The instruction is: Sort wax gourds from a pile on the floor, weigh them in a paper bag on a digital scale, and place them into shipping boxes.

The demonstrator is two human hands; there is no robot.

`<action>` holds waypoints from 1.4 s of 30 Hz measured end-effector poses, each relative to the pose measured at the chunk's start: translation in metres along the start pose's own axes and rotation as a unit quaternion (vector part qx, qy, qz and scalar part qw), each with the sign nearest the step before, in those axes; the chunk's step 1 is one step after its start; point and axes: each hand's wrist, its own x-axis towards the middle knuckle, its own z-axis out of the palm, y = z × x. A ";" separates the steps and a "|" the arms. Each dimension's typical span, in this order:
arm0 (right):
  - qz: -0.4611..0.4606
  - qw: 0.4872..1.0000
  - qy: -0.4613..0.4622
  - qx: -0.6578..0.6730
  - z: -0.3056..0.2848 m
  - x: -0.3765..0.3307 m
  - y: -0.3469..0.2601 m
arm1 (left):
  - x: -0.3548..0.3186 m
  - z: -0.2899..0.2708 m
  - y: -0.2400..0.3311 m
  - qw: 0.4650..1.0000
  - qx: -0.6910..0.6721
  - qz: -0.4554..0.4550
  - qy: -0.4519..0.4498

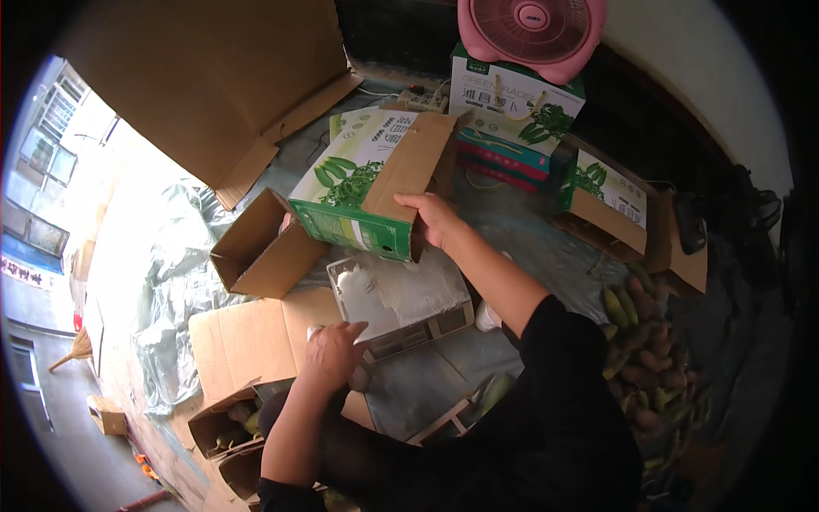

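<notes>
A green-and-white cardboard carton (345,175) printed with green radishes lies tilted ahead of me, a brown flap folded over one side. My right hand (429,217) grips its near right edge, the thumb on the brown flap and the other fingers mostly hidden behind the cardboard. My left hand (333,354) is nearer to me, beside a low box with a worn white top (401,290). Its fingers are loosely bent and apart, with nothing visible in them. The carton's lower right corner hangs over the white-topped box.
An open brown box (264,243) stands left of the carton. Boxes with green produce (230,427) lie at lower left. At right are a printed carton (606,200) and a heap of radishes or similar roots (653,367). A pink fan (533,30) tops stacked cartons behind.
</notes>
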 end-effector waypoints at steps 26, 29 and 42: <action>-0.075 0.443 -0.125 -0.885 -0.037 -0.162 -0.002 | -0.017 -0.004 0.000 0.948 -0.011 0.107 0.300; -0.050 0.421 -0.117 -0.898 -0.036 -0.158 0.001 | -0.016 0.008 -0.009 0.973 0.006 0.074 0.217; -0.142 0.551 -0.137 -0.811 -0.066 -0.152 -0.020 | -0.006 0.032 -0.020 0.993 0.107 -0.014 0.047</action>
